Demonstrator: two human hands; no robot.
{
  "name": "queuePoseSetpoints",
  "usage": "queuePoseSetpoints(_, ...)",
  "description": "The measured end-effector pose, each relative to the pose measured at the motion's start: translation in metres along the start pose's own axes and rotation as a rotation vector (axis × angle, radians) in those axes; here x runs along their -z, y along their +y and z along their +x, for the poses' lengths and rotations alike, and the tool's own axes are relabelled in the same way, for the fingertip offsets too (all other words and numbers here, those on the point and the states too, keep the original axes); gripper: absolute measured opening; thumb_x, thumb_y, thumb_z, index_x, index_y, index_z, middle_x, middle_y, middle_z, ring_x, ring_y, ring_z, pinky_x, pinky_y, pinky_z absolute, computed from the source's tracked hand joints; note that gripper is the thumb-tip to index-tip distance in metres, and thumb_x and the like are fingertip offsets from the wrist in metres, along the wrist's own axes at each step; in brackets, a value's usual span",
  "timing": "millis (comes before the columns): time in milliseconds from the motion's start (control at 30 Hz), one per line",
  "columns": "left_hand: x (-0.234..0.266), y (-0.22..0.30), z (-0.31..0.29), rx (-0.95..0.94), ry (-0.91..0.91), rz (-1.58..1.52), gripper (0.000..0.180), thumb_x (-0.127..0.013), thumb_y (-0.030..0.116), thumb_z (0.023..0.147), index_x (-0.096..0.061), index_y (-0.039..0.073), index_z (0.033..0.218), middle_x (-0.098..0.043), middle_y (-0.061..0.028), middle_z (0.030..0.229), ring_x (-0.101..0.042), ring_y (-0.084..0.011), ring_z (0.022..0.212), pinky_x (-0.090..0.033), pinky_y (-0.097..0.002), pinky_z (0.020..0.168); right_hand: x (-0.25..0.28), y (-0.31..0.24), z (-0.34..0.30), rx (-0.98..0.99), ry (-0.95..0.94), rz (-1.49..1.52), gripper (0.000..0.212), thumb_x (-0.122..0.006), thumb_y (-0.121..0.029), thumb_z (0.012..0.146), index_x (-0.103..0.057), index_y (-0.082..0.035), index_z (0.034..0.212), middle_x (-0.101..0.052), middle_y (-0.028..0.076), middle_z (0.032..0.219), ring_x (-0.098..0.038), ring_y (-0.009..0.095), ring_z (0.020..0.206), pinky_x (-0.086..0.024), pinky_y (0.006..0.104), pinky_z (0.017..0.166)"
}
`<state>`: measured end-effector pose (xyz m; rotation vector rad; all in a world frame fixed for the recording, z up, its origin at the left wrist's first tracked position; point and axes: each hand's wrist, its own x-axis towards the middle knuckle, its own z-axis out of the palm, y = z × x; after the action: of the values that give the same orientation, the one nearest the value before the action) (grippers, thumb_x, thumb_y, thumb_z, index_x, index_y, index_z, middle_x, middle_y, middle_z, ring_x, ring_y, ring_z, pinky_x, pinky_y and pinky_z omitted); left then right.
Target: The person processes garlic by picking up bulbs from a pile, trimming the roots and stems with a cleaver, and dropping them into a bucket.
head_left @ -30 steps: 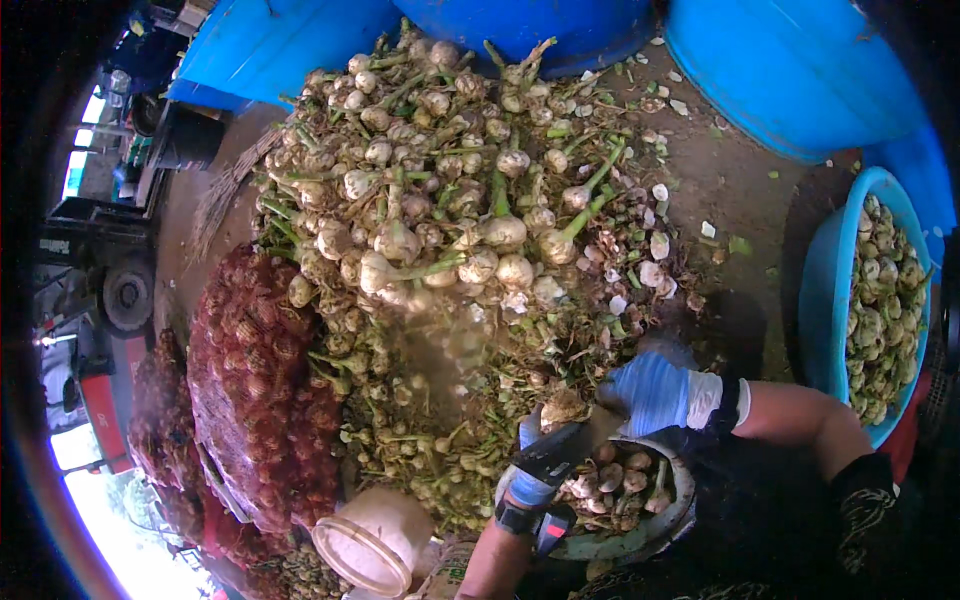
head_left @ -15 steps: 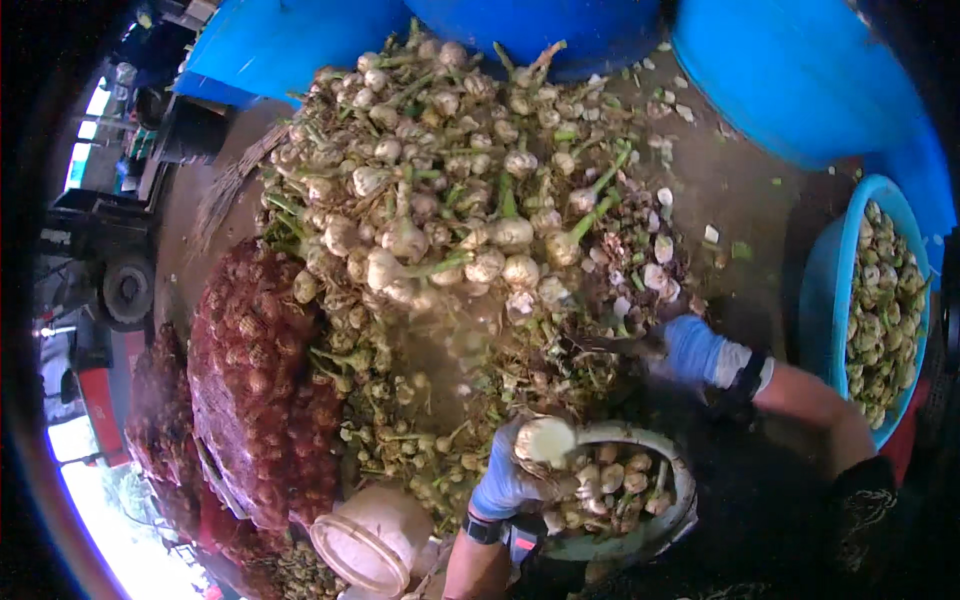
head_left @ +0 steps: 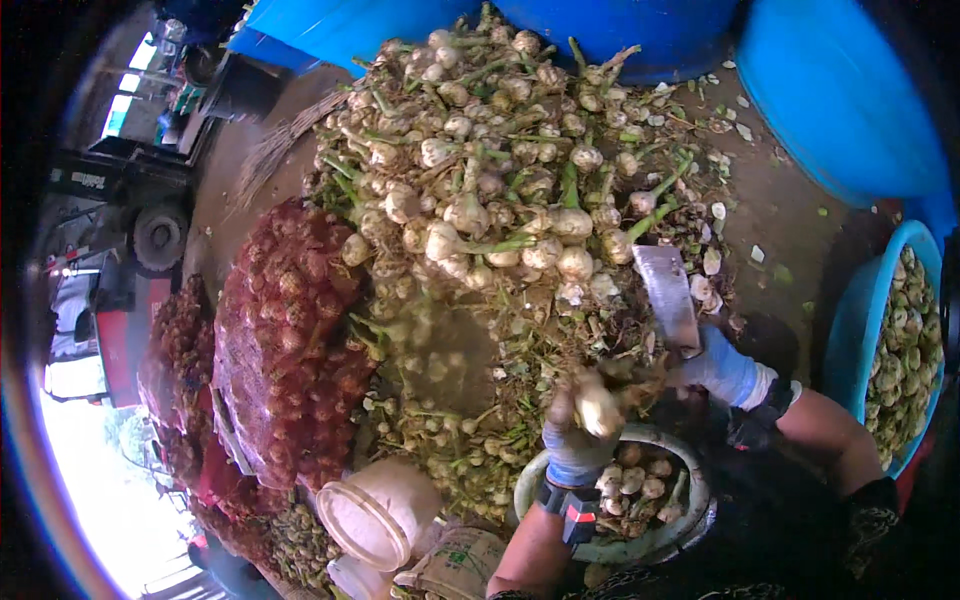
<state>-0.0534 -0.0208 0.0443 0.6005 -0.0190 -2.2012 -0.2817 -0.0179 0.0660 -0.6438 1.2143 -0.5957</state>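
Observation:
My left hand [head_left: 577,448], in a pale blue and white glove, is closed around a garlic bulb [head_left: 599,411], which is slightly smeared by motion. Just right of it, my gloved right hand [head_left: 722,370] grips a knife with a broad, cleaver-like blade [head_left: 667,298] pointing up and away from me; its handle is hidden in the fist. Blade and bulb are apart. Beneath my left hand stands a pale round basin [head_left: 702,488] partly filled with trimmed garlic bulbs [head_left: 640,480]. Ahead lies a large heap of garlic [head_left: 470,190] with roots and green stems.
Red mesh sacks of garlic [head_left: 290,330] stand at left, near a whitish bucket [head_left: 385,510]. A light blue tub [head_left: 850,330] full of bulbs is at right. Large blue containers [head_left: 840,90] line the far side. Peelings and roots [head_left: 620,335] litter the floor before me.
The knife has swung up, so its broad blade now shows plainly. My left hand has turned the bulb, whose pale cut face no longer faces up. The whole view has shifted.

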Motion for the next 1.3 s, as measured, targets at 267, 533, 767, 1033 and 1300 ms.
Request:
queuePoseSetpoints(267, 0.011, 0.025, 0.002, 0.485, -0.103, 0.942, 0.043, -0.061, 0.014, 0.083, -0.051, -0.006, 0.12, -0.062, -0.0134, 0.109, -0.062, -0.0151, 0.091, -0.05, -0.0274, 0.081, 0.007, 0.007, 0.01, 0.501, -0.049, -0.564, 0.018, -0.068, -0.014, 0.068, -0.059, -0.004, 0.079, -0.054, 0.006, 0.065, -0.05, 0.016, 0.059, -0.045, 0.0315, 0.059)
queuePoseSetpoints(533, 0.031, 0.033, 0.001, 0.169, 0.05, 1.423, 0.024, -0.059, 0.007, 0.083, -0.062, -0.007, 0.102, -0.067, -0.008, 0.086, -0.061, -0.0115, 0.077, -0.05, -0.0263, 0.071, -0.012, -0.005, 0.012, 0.465, 0.086, -0.289, 0.019, -0.07, -0.018, 0.07, -0.061, -0.003, 0.077, -0.06, 0.005, 0.067, -0.056, 0.012, 0.062, -0.045, 0.0292, 0.057)
queuePoseSetpoints(767, 0.025, 0.043, -0.035, -0.004, 0.192, 0.833, 0.033, -0.064, 0.015, 0.083, -0.06, -0.005, 0.109, -0.064, -0.0119, 0.104, -0.063, -0.0158, 0.09, -0.048, -0.0271, 0.081, -0.009, 0.07, 0.023, -0.069, -0.311, -1.142, 0.043, -0.071, -0.043, 0.069, -0.067, -0.002, 0.08, -0.065, 0.013, 0.068, -0.063, 0.027, 0.06, -0.05, 0.0388, 0.059)
queuePoseSetpoints(1033, 0.063, 0.134, 0.001, -0.569, 0.175, 1.801, 0.034, -0.071, 0.006, 0.077, -0.057, 0.008, 0.108, -0.063, -0.0052, 0.091, -0.059, -0.0182, 0.082, -0.05, -0.0319, 0.074, 0.02, 0.065, 0.025, -0.315, -0.169, -0.782, 0.037, -0.074, -0.036, 0.066, -0.066, 0.0, 0.064, -0.064, 0.01, 0.06, -0.063, 0.019, 0.054, -0.049, 0.0337, 0.053)
queuePoseSetpoints(1300, 0.14, 0.208, 0.106, -0.511, 0.707, 2.671, 0.028, -0.064, 0.028, 0.078, -0.065, 0.019, 0.104, -0.065, -0.015, 0.079, -0.063, -0.0352, 0.071, -0.051, -0.0456, 0.064, 0.026, 0.09, 0.025, -0.087, -0.081, -0.594, 0.031, -0.076, -0.03, 0.067, -0.063, -0.002, 0.071, -0.062, 0.008, 0.061, -0.06, 0.017, 0.054, -0.047, 0.0313, 0.051)
